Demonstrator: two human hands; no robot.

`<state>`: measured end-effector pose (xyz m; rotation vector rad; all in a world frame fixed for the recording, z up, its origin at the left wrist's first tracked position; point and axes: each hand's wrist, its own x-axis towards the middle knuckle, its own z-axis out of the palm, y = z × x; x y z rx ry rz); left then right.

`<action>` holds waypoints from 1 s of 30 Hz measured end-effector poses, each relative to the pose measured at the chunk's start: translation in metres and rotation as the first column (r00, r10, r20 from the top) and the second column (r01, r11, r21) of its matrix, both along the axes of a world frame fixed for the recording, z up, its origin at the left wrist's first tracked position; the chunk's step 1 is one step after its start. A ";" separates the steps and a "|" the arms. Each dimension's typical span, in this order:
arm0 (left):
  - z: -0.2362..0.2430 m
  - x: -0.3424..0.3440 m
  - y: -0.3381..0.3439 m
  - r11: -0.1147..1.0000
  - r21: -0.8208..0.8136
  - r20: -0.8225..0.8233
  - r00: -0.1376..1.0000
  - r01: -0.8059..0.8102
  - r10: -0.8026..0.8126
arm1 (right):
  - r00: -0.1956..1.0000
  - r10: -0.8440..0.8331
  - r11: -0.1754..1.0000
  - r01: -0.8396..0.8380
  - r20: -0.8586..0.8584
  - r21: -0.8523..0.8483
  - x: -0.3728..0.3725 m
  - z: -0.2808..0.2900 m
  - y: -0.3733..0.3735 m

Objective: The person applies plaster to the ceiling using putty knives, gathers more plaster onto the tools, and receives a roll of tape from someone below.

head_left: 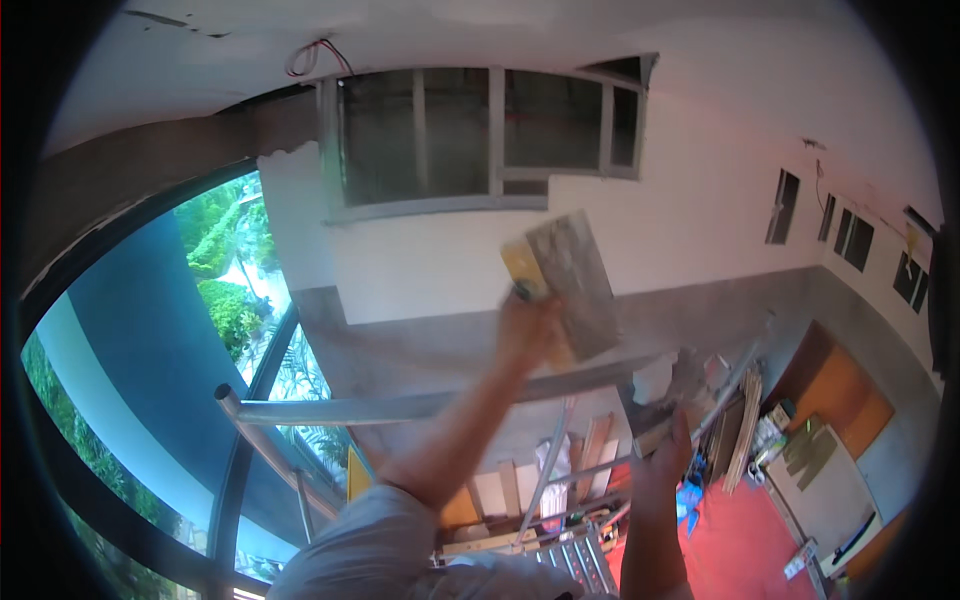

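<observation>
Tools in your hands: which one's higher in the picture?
The yellow-edged tool in the left hand; the other tool, in the right hand, is lower.

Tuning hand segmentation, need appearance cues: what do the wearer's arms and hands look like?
Left hand and right hand: bare, no gloves visible. A loose pale-grey sleeve ends near the left elbow; left forearm and right forearm are bare. Blur hides finer markings.
</observation>
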<state>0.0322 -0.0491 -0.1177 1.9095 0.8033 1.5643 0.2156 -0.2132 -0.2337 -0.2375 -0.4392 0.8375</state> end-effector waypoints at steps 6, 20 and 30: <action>0.047 -0.074 -0.080 0.929 -0.151 0.081 0.941 0.336 -0.328 | 0.967 -0.212 0.976 0.217 0.143 -0.020 -0.017 0.015 -0.010; 0.064 -0.088 -0.114 0.990 0.111 -0.567 0.824 0.086 -0.008 | 0.818 -0.343 0.938 0.272 0.463 0.215 -0.056 0.009 -0.008; 0.101 -0.163 -0.061 0.703 0.539 0.078 0.858 -0.464 0.507 | 0.873 0.482 0.864 -0.487 -0.068 -0.131 -0.111 0.068 0.052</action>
